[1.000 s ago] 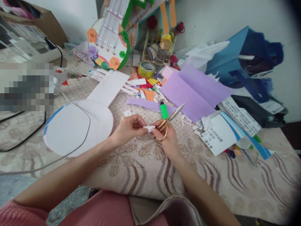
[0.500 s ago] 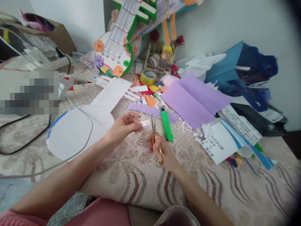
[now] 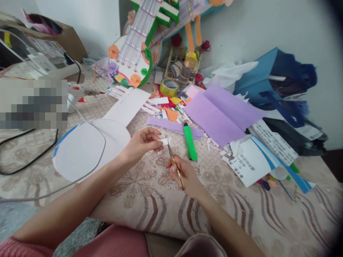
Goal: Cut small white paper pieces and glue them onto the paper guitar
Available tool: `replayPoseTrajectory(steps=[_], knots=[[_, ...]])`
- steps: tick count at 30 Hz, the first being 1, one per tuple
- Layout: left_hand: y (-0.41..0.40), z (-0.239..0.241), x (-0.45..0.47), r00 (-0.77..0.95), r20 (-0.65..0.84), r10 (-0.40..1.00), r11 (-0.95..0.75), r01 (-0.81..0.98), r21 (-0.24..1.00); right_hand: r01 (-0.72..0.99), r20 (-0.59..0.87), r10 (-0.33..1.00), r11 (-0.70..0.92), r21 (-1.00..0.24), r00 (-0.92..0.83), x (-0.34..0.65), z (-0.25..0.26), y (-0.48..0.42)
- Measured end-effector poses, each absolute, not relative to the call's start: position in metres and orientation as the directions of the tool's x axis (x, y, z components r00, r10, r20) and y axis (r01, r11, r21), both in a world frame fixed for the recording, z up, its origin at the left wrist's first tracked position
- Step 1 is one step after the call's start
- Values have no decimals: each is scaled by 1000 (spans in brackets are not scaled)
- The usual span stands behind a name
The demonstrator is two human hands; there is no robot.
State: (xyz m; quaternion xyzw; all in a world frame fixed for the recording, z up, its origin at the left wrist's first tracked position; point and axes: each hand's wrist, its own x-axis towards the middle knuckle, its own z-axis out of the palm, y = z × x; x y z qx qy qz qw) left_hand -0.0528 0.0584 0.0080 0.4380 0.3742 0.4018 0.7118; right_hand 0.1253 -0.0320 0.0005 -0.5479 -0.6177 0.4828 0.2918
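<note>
My left hand [image 3: 146, 142] pinches a small white strip of paper or card [image 3: 165, 141] between thumb and fingers, over the middle of the table. In my right hand [image 3: 187, 175] is a pair of scissors [image 3: 175, 167] with gold handles. Their blades lie across the free right end of the strip. A green box cutter [image 3: 190, 142] rests just right of the scissors. Behind my hands lies a narrow purple paper strip [image 3: 171, 126], partly under the cutter.
A white oval card [image 3: 85, 150] with a cable across it lies left. Purple paper sheets [image 3: 222, 114] and a blue bag [image 3: 257, 75] are at the right. Yellow tape [image 3: 169, 87], paper scraps and a decorated guitar model [image 3: 131, 53] stand behind. A glue gun [image 3: 76, 93] is back left.
The scissors have moved left and up to the strip, and their blades have gone from spread apart beside it to nearly together across its end. My left hand has barely moved.
</note>
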Motion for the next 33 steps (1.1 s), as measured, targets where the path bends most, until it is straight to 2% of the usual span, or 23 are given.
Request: replayPoseTrajectory(steps=[15, 23, 28, 30, 33], knots=[[63, 8, -52, 417, -200, 887, 313, -224, 923, 377, -189, 968, -114, -919, -168, 120, -12, -35], [64, 10, -46, 428, -263, 865, 380, -214, 900, 255, -288, 954, -259, -932, -84, 112, -20, -41], [67, 8, -48, 452, -314, 835, 444, -216, 870, 131, -429, 903, -426, -895, 5, 104, -21, -39], [68, 8, -51, 471, -327, 819, 468, -221, 855, 82, -403, 915, -403, -912, 11, 106, -21, -38], [68, 9, -55, 481, -316, 818, 454, -201, 868, 75, -269, 961, -273, -959, 64, 114, -17, -36]])
